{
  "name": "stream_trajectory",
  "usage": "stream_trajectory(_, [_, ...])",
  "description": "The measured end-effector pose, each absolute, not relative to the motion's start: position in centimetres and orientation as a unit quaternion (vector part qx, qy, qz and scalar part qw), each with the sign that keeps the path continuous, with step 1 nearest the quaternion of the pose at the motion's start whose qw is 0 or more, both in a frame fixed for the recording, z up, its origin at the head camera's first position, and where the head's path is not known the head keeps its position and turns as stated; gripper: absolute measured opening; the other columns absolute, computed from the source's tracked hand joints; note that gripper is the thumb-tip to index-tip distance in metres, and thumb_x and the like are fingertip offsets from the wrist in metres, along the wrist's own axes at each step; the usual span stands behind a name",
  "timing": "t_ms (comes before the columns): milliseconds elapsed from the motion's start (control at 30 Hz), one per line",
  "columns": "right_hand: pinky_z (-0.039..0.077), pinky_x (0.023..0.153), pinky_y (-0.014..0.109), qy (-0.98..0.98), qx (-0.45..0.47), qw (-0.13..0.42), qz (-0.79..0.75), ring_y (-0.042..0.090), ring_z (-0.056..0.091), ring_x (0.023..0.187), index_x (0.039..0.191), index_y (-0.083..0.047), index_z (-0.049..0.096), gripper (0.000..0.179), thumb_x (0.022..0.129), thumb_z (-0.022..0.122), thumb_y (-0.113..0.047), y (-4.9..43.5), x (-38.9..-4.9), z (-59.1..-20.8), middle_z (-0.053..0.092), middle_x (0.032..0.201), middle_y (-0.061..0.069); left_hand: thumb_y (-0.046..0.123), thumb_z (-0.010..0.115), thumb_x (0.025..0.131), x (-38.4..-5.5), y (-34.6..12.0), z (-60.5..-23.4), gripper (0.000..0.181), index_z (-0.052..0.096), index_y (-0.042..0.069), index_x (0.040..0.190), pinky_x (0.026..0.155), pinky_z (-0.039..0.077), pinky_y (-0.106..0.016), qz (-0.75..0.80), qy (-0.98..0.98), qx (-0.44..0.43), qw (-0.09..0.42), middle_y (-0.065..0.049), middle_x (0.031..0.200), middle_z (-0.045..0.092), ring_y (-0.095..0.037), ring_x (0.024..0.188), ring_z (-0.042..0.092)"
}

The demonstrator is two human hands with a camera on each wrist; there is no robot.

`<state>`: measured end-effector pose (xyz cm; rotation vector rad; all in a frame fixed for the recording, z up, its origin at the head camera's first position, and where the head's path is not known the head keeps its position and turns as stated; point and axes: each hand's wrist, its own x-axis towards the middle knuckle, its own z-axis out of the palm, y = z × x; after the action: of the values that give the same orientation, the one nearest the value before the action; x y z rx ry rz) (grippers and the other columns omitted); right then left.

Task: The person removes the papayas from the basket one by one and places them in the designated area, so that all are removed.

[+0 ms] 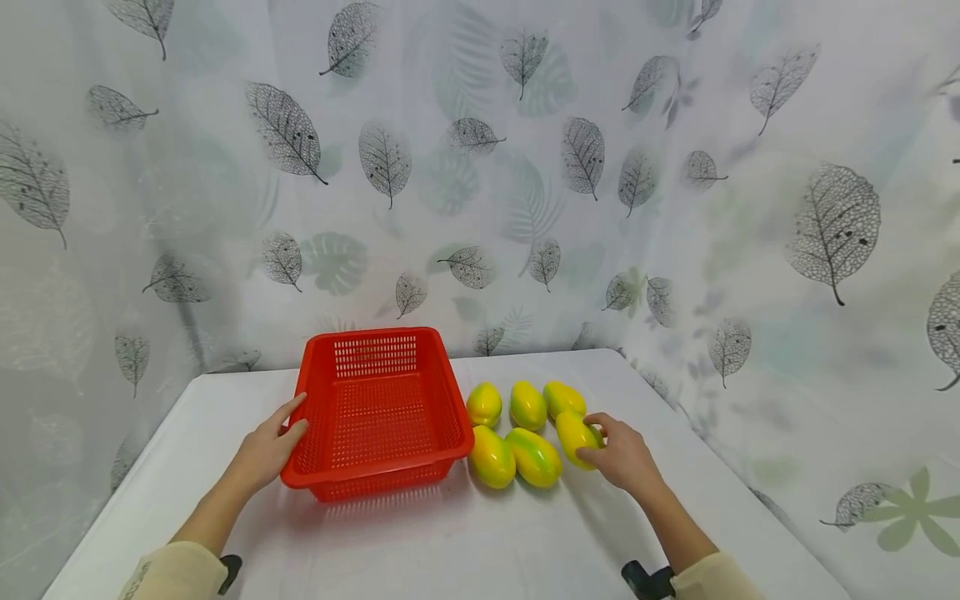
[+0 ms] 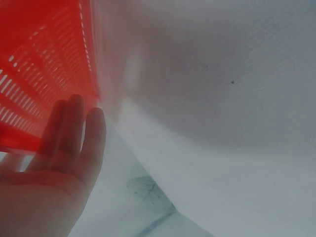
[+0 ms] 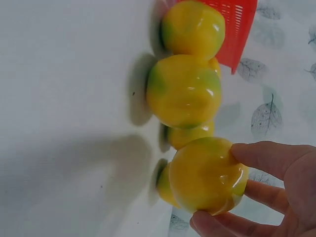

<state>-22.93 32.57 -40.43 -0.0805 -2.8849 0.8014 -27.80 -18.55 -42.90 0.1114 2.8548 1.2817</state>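
Observation:
A red plastic basket with slotted walls stands left of centre on the white table. At its left side is my left hand, thumb over the rim and fingers extended along the outer wall. My right hand holds a glossy yellow-green mango between thumb and fingertips. In the right wrist view this held mango is close to the camera, and a shadow falls on the cloth apart from it. Several more mangoes lie between the basket and my right hand.
The table is covered with a white cloth. Behind and beside it hangs a pale curtain printed with leaves. The nearest loose mango lies right at the basket's right side.

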Motion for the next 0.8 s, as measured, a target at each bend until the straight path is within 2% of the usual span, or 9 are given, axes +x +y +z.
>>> stream_trajectory(433, [0.050, 0.076, 0.046, -0.960, -0.051, 0.060, 0.267, 0.030, 0.056, 0.096, 0.122, -0.009, 0.056, 0.051, 0.078, 0.074, -0.027, 33.0, -22.7, -42.8, 0.060, 0.112, 0.016, 0.038, 0.039, 0.099, -27.8, -18.7, -42.9, 0.060, 0.017, 0.015, 0.150, 0.067, 0.055, -0.034, 0.406, 0.913, 0.036, 0.009, -0.030, 0.121, 0.049, -0.022, 0.080, 0.058])
stream_trajectory(800, [0.050, 0.076, 0.047, -0.959, -0.060, 0.077, 0.267, 0.032, 0.056, 0.094, 0.122, -0.008, 0.056, 0.052, 0.077, 0.074, -0.026, 33.0, -22.7, -43.8, 0.059, 0.109, 0.019, 0.037, 0.040, 0.099, -27.9, -18.7, -42.7, 0.061, 0.017, 0.015, 0.150, 0.066, 0.055, -0.033, 0.407, 0.912, 0.039, 0.012, -0.030, 0.122, 0.048, -0.022, 0.079, 0.059])
